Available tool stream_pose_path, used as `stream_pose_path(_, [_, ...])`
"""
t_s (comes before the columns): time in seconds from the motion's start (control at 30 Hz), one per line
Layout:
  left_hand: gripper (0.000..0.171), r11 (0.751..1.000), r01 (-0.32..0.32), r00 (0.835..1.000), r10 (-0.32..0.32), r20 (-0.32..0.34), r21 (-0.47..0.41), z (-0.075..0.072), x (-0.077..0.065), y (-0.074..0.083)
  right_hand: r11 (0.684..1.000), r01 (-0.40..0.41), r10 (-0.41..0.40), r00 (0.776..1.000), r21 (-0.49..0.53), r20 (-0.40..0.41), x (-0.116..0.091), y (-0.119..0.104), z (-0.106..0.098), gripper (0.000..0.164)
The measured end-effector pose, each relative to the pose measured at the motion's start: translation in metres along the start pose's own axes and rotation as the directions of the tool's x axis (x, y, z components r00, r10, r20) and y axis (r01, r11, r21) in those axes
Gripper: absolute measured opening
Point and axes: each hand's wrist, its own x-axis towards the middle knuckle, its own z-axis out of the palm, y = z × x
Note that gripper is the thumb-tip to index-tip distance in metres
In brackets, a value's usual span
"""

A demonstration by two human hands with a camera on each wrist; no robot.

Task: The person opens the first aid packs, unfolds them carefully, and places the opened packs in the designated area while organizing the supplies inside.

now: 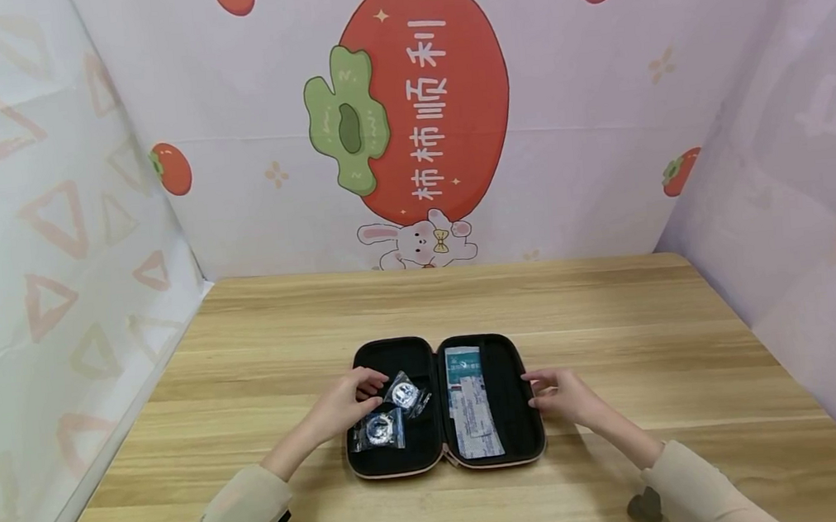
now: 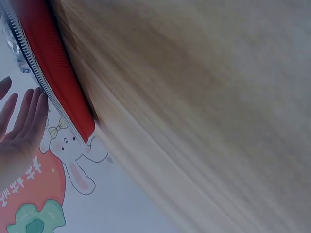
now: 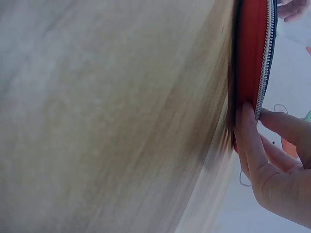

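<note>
A zippered case (image 1: 510, 394) lies unfolded on the table, black inside, with a red outer wall and metal zip seen in the wrist views. Two clear packets with round, silvery contents, the upper packet (image 1: 405, 393) and lower packet (image 1: 381, 429), lie in its left half. Over that half hovers my left hand (image 1: 344, 402), fingers loosely extended beside the packets; whether it touches one cannot be told. A teal-and-white packet (image 1: 464, 363) and white printed strips (image 1: 476, 426) lie in the right half. My right hand (image 3: 277, 165) pinches the case's right edge between thumb and fingers.
The wooden table (image 1: 587, 312) carries the case near its middle. Printed cloth walls stand at the back (image 1: 576, 189), left (image 1: 95, 322) and right (image 1: 780, 221). A dark heart-shaped item (image 1: 645, 510) shows by the right sleeve.
</note>
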Motion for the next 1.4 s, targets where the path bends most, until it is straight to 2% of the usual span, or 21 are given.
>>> stream_pose_path(0.33, [0.028, 0.986, -0.130, 0.992, 0.129, 0.012, 0.107, 0.007, 0.010, 0.002, 1.000, 0.003, -0.003, 1.000, -0.006, -0.006, 0.000, 0.001, 0.000, 0.039])
stream_pose_path(0.6, [0.032, 0.951, -0.195, 0.980, 0.181, 0.078, 0.238, 0.011, 0.016, 0.004, 1.000, 0.001, -0.001, 1.000, 0.002, -0.007, 0.000, 0.001, 0.000, 0.038])
stream_pose_path(0.8, [0.035, 0.928, -0.246, 0.969, 0.229, 0.092, 0.281, 0.013, 0.019, -0.001, 1.000, 0.005, -0.005, 1.000, 0.011, -0.001, -0.001, 0.001, 0.000, 0.038])
stream_pose_path(0.87, [0.036, 0.924, -0.249, 0.968, 0.227, 0.109, 0.290, 0.013, 0.020, -0.002, 1.000, 0.005, -0.005, 1.000, 0.008, -0.002, -0.001, 0.000, 0.000, 0.038])
stream_pose_path(1.1, [0.034, 0.930, -0.199, 0.970, 0.142, 0.196, 0.309, 0.013, 0.021, 0.000, 1.000, 0.001, -0.001, 1.000, -0.001, -0.011, -0.001, 0.000, 0.000, 0.037])
stream_pose_path(1.27, [0.031, 0.917, -0.203, 0.970, 0.139, 0.201, 0.343, 0.015, 0.022, 0.000, 1.000, 0.009, -0.009, 1.000, 0.015, -0.006, 0.000, 0.001, 0.001, 0.037])
stream_pose_path(1.4, [0.031, 0.917, -0.194, 0.972, 0.133, 0.194, 0.349, 0.016, 0.023, -0.001, 1.000, 0.005, -0.005, 1.000, 0.017, -0.005, 0.000, 0.001, 0.001, 0.037])
